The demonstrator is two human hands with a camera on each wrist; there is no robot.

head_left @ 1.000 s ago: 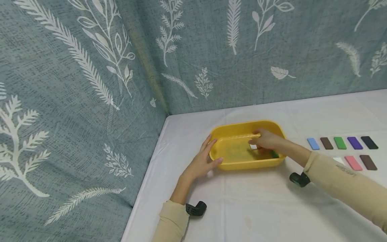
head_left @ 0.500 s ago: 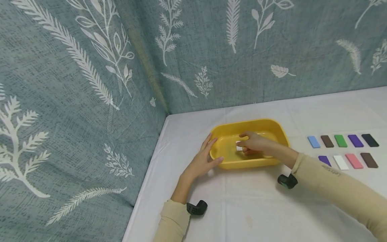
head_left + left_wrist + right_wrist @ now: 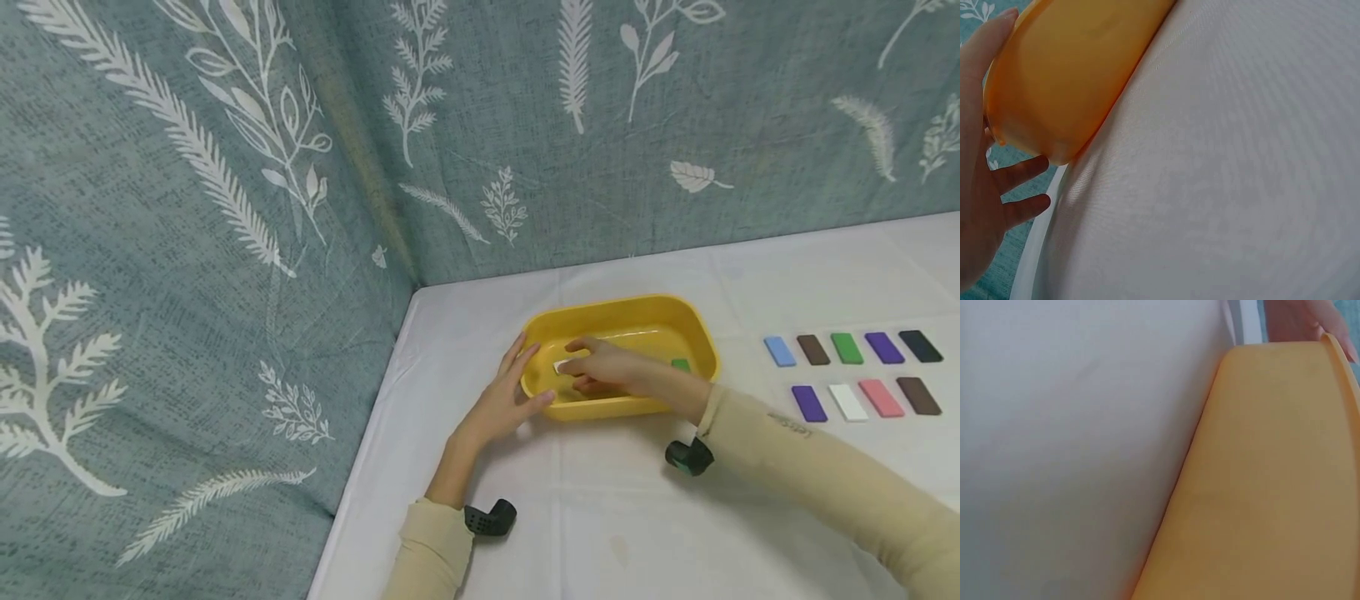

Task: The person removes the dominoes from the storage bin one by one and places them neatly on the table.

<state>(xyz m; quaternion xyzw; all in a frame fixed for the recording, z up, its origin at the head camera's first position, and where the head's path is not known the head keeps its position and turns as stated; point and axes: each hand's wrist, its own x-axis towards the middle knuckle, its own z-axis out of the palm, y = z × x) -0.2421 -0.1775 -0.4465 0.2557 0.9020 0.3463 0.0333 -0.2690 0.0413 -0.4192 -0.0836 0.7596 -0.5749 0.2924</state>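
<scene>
My left hand (image 3: 501, 400) holds the left end of a yellow plastic tub (image 3: 600, 408), its fingers over the rim and its thumb on the near edge. In the left wrist view, two fingers stand apart below the tub wall. My right hand (image 3: 611, 367) reaches inside the tub, pinching a small white tile (image 3: 560, 367) near the left end. A green tile (image 3: 680, 365) lies at the tub's right end, partly hidden by the right forearm. The right wrist view shows the tub's outer wall (image 3: 1272, 469) but not the right hand.
Two rows of flat tiles lie right of the tub: light blue (image 3: 780, 352), brown (image 3: 813, 350), green (image 3: 847, 348), purple (image 3: 884, 347) and black (image 3: 920, 346) behind; purple (image 3: 809, 403), white (image 3: 847, 402), pink (image 3: 881, 398) and brown (image 3: 918, 396) in front. A leaf-patterned curtain (image 3: 487, 125) borders the table.
My right hand has moved left inside the tub with the white tile, uncovering the green tile there and the purple and white tiles on the table. The left hand stays put.
</scene>
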